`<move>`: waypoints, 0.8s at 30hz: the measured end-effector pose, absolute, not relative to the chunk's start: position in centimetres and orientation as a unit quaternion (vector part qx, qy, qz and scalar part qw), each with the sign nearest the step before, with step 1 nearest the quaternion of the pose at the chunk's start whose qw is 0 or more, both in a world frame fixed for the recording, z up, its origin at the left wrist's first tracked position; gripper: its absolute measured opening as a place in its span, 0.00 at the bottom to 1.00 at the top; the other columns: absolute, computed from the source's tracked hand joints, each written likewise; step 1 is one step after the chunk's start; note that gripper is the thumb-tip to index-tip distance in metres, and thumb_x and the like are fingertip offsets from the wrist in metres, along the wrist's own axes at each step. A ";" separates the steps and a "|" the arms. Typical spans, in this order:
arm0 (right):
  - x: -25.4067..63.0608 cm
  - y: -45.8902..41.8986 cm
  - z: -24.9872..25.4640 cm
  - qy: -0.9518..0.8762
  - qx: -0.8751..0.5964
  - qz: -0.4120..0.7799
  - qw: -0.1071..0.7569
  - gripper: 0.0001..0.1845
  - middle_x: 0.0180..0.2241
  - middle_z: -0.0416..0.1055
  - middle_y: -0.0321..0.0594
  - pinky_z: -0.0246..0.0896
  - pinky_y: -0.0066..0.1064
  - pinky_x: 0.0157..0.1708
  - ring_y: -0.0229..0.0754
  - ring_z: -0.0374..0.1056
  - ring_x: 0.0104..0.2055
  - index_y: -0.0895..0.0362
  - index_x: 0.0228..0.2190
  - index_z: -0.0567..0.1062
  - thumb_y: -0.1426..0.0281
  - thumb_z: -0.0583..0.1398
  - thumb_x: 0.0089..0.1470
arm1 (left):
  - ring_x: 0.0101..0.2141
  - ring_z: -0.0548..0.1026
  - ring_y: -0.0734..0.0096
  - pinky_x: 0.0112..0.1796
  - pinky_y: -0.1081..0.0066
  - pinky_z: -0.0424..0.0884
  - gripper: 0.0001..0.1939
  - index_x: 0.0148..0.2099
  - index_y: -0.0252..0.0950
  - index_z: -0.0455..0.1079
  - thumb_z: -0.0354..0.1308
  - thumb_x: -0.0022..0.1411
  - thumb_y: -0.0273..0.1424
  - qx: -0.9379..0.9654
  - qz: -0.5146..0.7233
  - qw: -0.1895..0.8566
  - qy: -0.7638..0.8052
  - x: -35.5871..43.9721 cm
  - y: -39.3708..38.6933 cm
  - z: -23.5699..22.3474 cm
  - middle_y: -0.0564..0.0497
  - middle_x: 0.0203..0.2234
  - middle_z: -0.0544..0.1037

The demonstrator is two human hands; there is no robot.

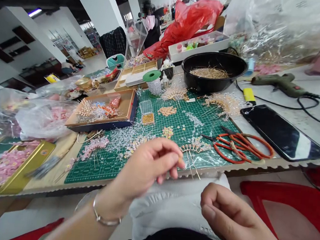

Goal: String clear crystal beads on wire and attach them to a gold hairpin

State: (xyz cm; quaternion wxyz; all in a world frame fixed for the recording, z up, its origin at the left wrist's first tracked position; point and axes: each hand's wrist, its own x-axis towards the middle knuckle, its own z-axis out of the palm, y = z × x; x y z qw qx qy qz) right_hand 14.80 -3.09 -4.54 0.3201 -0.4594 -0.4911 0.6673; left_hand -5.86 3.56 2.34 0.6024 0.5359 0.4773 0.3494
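Centrally: left hand [151, 163], fingertips pinching a tiny yellowish piece [180, 159]; lower right: right hand [235, 218], curled, contents unclear; beaded hairpin [192, 149] near both, presumably for reach.

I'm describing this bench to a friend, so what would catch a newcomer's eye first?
Probably the crumpled red plastic bag at the back, beside the wide black bowl of thin strands. Nearer, orange-handled pliers lie at the green mat's right edge, left of a dark phone.
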 end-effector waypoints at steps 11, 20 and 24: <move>13.5 -6.0 -3.6 -0.491 -0.399 0.702 0.327 0.23 0.21 0.58 0.30 0.52 0.24 0.22 0.36 0.51 0.23 0.52 0.25 0.67 0.49 0.61 0.61 | 0.16 0.71 0.83 0.12 0.84 0.47 0.11 0.33 0.31 0.78 0.74 0.50 0.31 0.145 0.381 0.834 0.372 -6.4 -5.4 -1.8 0.50 0.22 0.79; 13.5 -7.2 -3.9 -0.523 -0.396 0.688 0.310 0.22 0.22 0.58 0.30 0.52 0.25 0.24 0.36 0.51 0.24 0.52 0.26 0.66 0.50 0.59 0.63 | 0.13 0.66 0.86 0.12 0.83 0.46 0.12 0.31 0.30 0.77 0.75 0.49 0.32 0.149 0.372 0.851 0.341 -6.6 -6.5 -1.6 0.49 0.21 0.79; 13.2 -7.2 -3.5 -0.520 -0.399 0.694 0.297 0.23 0.22 0.58 0.30 0.51 0.26 0.24 0.37 0.51 0.25 0.52 0.26 0.65 0.49 0.59 0.63 | 0.13 0.66 0.86 0.12 0.83 0.46 0.13 0.31 0.30 0.77 0.75 0.50 0.33 0.157 0.370 0.850 0.340 -6.7 -6.7 -1.5 0.49 0.21 0.78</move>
